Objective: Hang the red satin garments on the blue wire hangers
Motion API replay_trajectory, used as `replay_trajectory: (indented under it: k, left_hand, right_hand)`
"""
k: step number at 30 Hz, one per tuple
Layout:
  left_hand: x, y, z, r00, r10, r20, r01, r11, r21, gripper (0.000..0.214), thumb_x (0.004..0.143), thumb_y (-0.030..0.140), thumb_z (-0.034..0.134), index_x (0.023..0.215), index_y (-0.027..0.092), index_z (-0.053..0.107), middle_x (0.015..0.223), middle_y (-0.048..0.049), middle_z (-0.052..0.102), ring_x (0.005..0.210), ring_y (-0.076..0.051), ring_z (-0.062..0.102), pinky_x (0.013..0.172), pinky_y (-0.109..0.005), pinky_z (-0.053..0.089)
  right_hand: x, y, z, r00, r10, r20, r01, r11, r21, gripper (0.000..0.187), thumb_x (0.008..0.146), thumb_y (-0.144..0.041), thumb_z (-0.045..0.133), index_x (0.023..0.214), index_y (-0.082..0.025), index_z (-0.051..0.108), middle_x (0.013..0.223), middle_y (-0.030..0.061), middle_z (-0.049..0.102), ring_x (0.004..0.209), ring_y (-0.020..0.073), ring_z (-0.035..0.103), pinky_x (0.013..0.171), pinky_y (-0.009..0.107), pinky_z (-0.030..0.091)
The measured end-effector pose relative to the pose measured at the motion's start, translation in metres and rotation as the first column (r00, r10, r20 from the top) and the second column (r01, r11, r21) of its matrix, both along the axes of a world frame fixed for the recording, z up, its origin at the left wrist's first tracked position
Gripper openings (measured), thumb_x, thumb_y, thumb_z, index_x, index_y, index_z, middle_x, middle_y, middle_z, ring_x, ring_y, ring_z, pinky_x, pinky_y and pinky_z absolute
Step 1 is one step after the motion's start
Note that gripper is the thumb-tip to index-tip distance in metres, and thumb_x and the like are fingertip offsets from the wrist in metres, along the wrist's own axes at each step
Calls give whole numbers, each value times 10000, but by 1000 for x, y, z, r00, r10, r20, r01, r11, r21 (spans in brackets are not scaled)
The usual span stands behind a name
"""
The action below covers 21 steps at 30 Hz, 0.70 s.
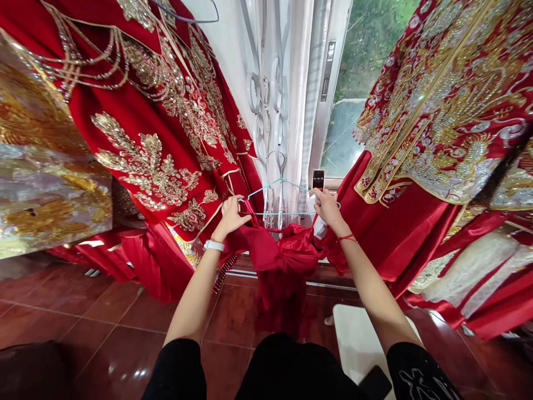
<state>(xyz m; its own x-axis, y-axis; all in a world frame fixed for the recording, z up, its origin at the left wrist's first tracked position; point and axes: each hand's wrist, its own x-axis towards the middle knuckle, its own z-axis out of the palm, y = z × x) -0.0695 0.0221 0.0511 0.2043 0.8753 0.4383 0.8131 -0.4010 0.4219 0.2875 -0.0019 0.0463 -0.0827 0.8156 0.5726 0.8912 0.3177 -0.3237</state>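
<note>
A thin light-blue clothes hanger (266,186) is spread between my two hands, its hook pointing up against the white metalwork. Below it hangs a red satin dress (297,250), its narrow straps rising to the hanger's ends. My left hand (233,215) is closed at the hanger's left end beside a strap, thumb sticking out. At the right end, my right hand (327,209) pinches the hanger near the other strap. The fingers partly hide both places where straps and hanger meet.
Red gowns with gold beading hang close on the left (150,161) and right (441,111). Behind the hanger stands white scrollwork (266,100) beside a window, with a small timer (318,179). A white stool (353,339) bearing a dark phone (376,383) stands low right.
</note>
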Motion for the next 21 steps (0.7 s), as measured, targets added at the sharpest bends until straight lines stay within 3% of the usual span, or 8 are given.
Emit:
replay_trajectory:
  k: [3,9,13,15,17,19,20,21]
  left_hand:
    - [3,-9,-11,997,27,74,-30,998,46,596,790,330,681,1346,247,483,1315,-117,532,1234,-325,494,1123,-500,328]
    - [9,-11,-13,992,121,38,-123,991,49,470,869,449,681,1301,297,577,1118,-92,557,1103,-325,516,1073,-528,325]
    - [10,-6,-15,987,143,68,-147,987,57,484,852,494,703,1259,257,597,1070,-99,531,1066,-321,506,1019,-498,371]
    - [10,-3,-17,990,108,88,-114,991,65,494,842,508,709,1247,248,598,1041,-91,520,1047,-317,506,1017,-496,377]
    - [9,0,-18,991,74,113,-83,994,75,492,834,510,713,1231,241,603,1021,-90,515,1038,-321,503,1018,-502,380]
    - [10,2,-20,990,62,127,-73,994,81,486,826,498,720,1219,234,607,1012,-95,515,1035,-329,499,1013,-512,387]
    - [10,3,-20,990,63,129,-74,994,83,480,825,489,722,1216,235,607,1010,-96,516,1034,-331,499,1011,-517,391]
    - [10,4,-21,990,66,127,-77,994,83,473,824,477,723,1213,237,606,1010,-96,517,1033,-331,500,1011,-521,394]
  right_hand:
    - [-3,-1,1,999,-35,-12,35,999,1,433,744,-56,441,1100,-212,632,784,31,551,847,221,508,882,358,320]
    - [-8,-4,4,1000,-28,-6,28,1000,0,481,756,-48,434,1166,-210,629,786,39,561,870,233,522,904,384,344]
    - [-5,-17,-1,999,-33,-10,34,997,74,541,813,-140,497,1342,-241,550,1106,99,610,1078,282,528,999,463,345]
    - [2,-26,-17,982,-132,-134,155,973,170,577,848,-229,512,1423,-248,470,1317,128,539,1229,307,481,1058,496,329]
    - [10,-36,-45,878,-310,-364,390,906,168,559,888,-259,440,1444,-201,426,1369,162,508,1277,303,469,1071,482,351]
    - [16,-44,-80,698,-501,-512,553,831,-60,506,908,-242,355,1392,-141,463,1304,195,547,1207,290,528,1034,450,403]
    - [17,-47,-98,687,-539,-487,498,838,-224,466,904,-250,365,1329,-135,517,1243,189,586,1141,283,570,1005,431,430]
    - [17,-49,-113,729,-520,-445,386,850,-359,415,899,-265,402,1258,-142,569,1185,170,621,1085,268,602,975,399,455]
